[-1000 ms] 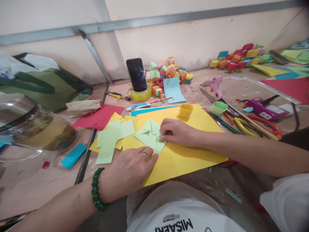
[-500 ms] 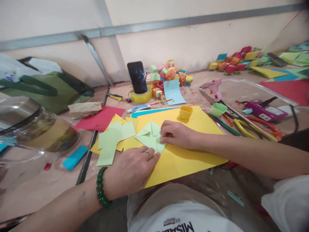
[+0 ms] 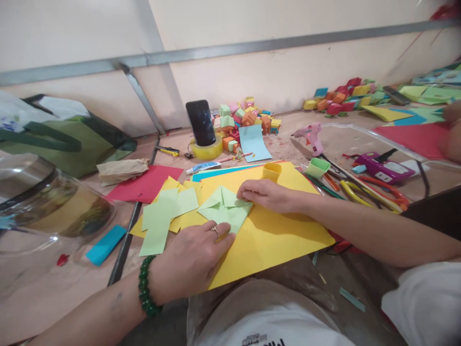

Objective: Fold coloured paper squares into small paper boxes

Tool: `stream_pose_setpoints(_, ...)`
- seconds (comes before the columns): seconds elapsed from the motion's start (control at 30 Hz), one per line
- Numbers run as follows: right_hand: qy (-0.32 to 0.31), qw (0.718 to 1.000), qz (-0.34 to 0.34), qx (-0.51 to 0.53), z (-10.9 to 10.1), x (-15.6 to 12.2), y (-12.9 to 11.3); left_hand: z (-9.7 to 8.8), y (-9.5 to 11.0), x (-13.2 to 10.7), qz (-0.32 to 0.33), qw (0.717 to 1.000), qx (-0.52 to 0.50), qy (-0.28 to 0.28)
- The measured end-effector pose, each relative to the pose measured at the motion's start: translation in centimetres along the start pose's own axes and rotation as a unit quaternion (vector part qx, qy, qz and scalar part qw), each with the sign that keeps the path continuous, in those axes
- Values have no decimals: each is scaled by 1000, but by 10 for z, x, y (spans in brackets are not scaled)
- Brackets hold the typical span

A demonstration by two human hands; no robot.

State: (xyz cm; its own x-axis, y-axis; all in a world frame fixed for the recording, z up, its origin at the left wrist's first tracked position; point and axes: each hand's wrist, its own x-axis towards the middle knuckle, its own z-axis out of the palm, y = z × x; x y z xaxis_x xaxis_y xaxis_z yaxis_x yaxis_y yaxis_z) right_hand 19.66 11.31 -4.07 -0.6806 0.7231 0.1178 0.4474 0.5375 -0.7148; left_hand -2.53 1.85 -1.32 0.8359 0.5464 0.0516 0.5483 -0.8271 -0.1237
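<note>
A light green sheet of paper (image 3: 232,218), folded to a point at the top with flaps meeting in the middle, lies on a large yellow sheet (image 3: 284,245). My left hand (image 3: 190,254) rests on its lower left edge, fingers laid out on the paper. At its right corner, my right hand (image 3: 268,194) has its fingers pressed together on a flap; the fingertips are partly hidden. Left of the folded paper are light green rectangles (image 3: 158,216) over yellow pieces (image 3: 135,228). Just behind my right hand stands a small yellow paper loop (image 3: 272,170).
Behind are a phone (image 3: 201,122) on a tape roll (image 3: 207,150) and a heap of paper cubes (image 3: 248,117). Rightward lie a pink glue gun (image 3: 312,137), pliers (image 3: 355,194) and a purple device (image 3: 383,168). A glass jug (image 3: 72,206) stands left. Another person's hand (image 3: 452,132) shows far right.
My right hand has shifted slightly off the folded paper's middle toward its right corner, so more of the flaps shows. Another person's hand has appeared at the right edge. The view has tilted slightly.
</note>
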Motion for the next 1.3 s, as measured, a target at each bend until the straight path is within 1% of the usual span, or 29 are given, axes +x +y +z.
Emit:
stream_pose_setpoints(0.1,3,1000,19,-10,-10,-3,-6,1,-1,0,9,1000,0,28)
stream_pose_setpoints(0.23,34,989,102,-100,-18,-10,-18,3,-3,-1,13,999,3,42)
stream_pose_setpoints(0.33,13,980,146,-136,-17,-12,-25,6,-3,-2,16,999,5,45)
stream_pose_setpoints(0.47,-11,977,145,-154,-8,-9,-25,11,-2,-1,16,999,6,47)
stream_pose_setpoints(0.53,-9,980,136,-143,-4,-7,-22,12,-1,0,16,999,3,49)
stream_pose_setpoints(0.63,2,982,142,-123,-2,-6,-18,13,-4,1,18,997,-16,77)
stream_pose_setpoints(0.67,1,982,147,-119,-2,-5,-18,13,-7,1,11,995,-27,98)
stream_pose_setpoints(0.73,-6,982,148,-114,-2,-5,-19,13,-16,1,-27,987,-52,153)
stream_pose_setpoints(0.8,-9,984,139,-112,-3,-5,-20,15,-29,1,-117,968,-76,207)
stream_pose_setpoints(0.83,-8,985,134,-112,-3,-5,-20,16,-35,2,-159,958,-90,220)
stream_pose_setpoints(0.9,-8,985,126,-115,-3,-5,-20,21,-47,3,-215,943,-128,217)
stream_pose_setpoints(0.97,-10,985,120,-120,-3,-5,-19,28,-55,6,-233,938,-149,207)
stream_pose_setpoints(1.03,-10,985,116,-129,-3,-5,-18,34,-59,10,-253,935,-169,181)
stream_pose_setpoints(1.17,-6,987,101,-126,-1,-4,-16,38,-59,17,-273,922,-251,114)
stream_pose_setpoints(1.3,14,992,76,-97,2,-4,-15,34,-55,19,-317,898,-293,87)
